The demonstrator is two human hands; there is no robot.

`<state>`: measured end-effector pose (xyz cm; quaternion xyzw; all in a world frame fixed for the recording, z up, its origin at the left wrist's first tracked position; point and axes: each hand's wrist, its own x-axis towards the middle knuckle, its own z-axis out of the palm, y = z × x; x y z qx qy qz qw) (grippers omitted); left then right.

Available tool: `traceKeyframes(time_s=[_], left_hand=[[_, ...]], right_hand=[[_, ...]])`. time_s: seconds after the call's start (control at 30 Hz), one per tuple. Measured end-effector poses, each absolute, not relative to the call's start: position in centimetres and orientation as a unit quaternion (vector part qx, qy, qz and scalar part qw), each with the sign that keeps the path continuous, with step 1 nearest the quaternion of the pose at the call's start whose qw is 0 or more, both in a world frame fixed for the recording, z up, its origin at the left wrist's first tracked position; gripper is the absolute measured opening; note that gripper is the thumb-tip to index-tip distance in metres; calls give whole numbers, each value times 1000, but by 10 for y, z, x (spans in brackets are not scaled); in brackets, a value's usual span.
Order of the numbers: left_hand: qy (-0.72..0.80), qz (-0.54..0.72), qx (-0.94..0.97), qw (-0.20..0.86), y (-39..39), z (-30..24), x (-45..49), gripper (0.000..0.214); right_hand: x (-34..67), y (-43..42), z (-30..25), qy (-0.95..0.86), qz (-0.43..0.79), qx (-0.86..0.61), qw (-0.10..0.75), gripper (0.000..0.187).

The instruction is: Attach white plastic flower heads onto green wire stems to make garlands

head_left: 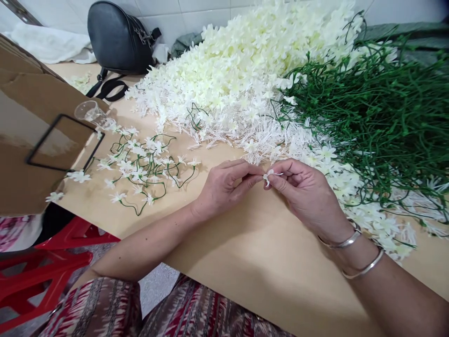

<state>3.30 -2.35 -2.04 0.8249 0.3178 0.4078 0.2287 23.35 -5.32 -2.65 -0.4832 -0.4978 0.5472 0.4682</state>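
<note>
Centrally, left hand (222, 188) and right hand (308, 194): each grip pinched closed, thumb to finger, on one small white artificial flower (267, 178) between them, above the tan worktop (245, 262). Left of frame, loose white star-shaped flowers on thin green stems (139, 175). Right, tangled dark-green plastic stems (386, 112). Upper centre, cream-white blossom mound (245, 70). Upper left, rounded black bag (114, 40).

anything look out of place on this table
A few green stems lie on the front of the white flower heap, apart from the green pile at right, so they look stray. Nothing else clearly stands out.
</note>
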Motion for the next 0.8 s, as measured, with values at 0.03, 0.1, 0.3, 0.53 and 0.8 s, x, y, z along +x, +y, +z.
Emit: traceKeyframes(time_s=[0.03, 0.1, 0.3, 0.53, 0.8], left_hand=[[320, 407, 826, 224, -23, -19, 33, 16], [322, 403, 828, 218, -23, -16, 34, 16], [314, 396, 835, 216, -23, -15, 34, 17], [313, 398, 839, 198, -22, -22, 32, 18], [306, 443, 821, 193, -25, -24, 36, 14]], right_hand=[[234, -54, -24, -500, 545, -485, 468, 15], [236, -54, -20, -503, 535, -489, 470, 15], [237, -55, -19, -502, 531, -496, 469, 19], [234, -54, -25, -476, 581, -475, 458, 20], [227, -51, -21, -420, 622, -448, 486, 28]])
